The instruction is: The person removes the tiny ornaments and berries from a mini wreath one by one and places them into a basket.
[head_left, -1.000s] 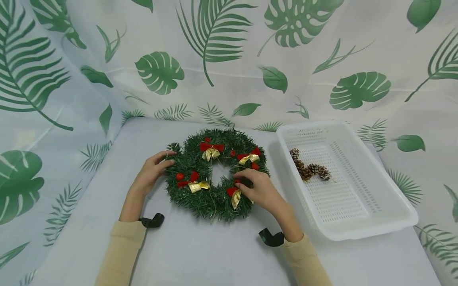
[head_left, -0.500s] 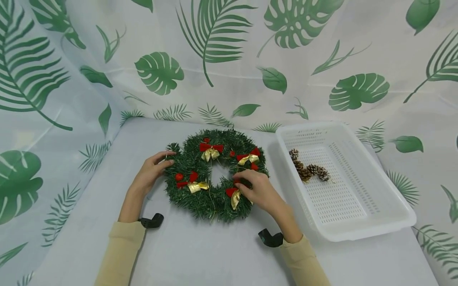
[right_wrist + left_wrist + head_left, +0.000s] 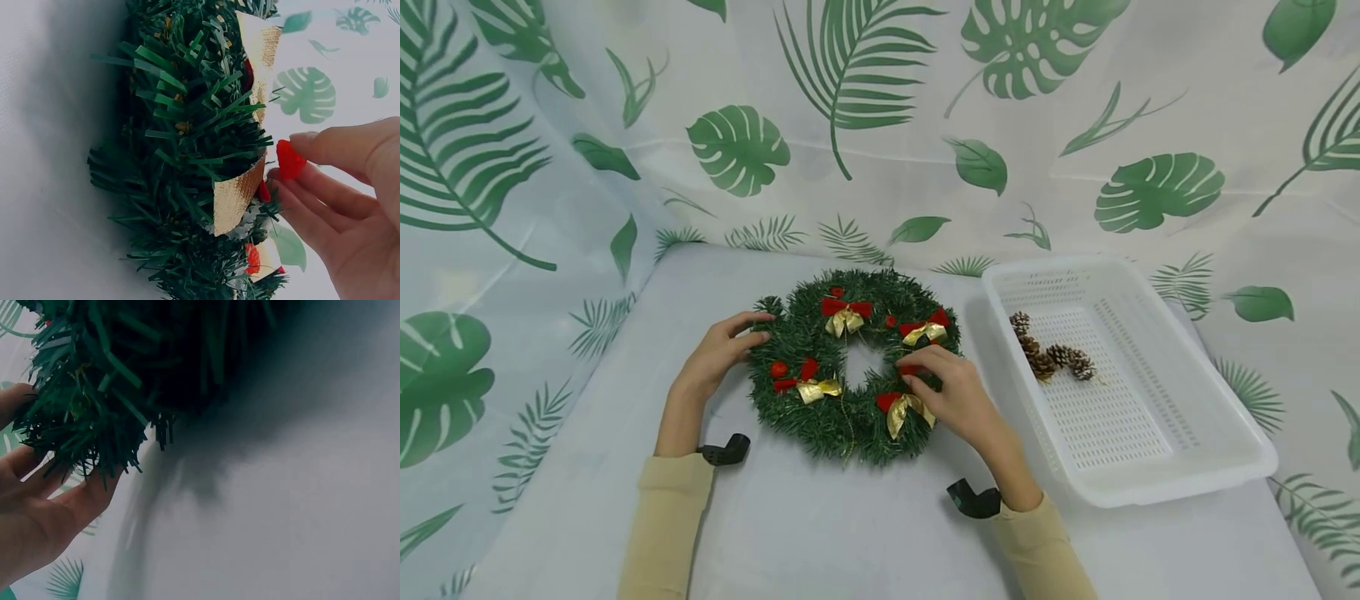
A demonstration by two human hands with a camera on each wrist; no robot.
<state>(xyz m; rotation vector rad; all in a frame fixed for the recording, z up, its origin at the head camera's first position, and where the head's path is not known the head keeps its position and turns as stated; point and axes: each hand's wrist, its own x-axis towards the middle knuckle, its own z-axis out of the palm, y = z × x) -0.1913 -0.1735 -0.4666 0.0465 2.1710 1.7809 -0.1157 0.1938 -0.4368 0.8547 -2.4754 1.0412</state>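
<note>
A green tinsel wreath (image 3: 808,429) lies on the white table, decorated with red-and-gold bows and small red ornaments. At its left edge my left hand (image 3: 711,358) holds the greenery, the thumb and fingers on either side of a tuft in the left wrist view. My right hand (image 3: 958,392) is over the right part of the wreath. Between its thumb and fingers it pinches a small red ornament (image 3: 290,160), just above a bow (image 3: 904,410). Whether the ornament is attached to the wreath I cannot tell.
To the right stands a white perforated plastic basket (image 3: 1213,400) with several pine cones (image 3: 1060,357) at its left side. A leaf-printed curtain (image 3: 880,125) hangs behind the table. Each wrist wears a black camera mount (image 3: 973,500).
My right hand has lifted slightly up and to the right with the red ornament, showing more of the bow below. The left hand stays at the wreath's edge.
</note>
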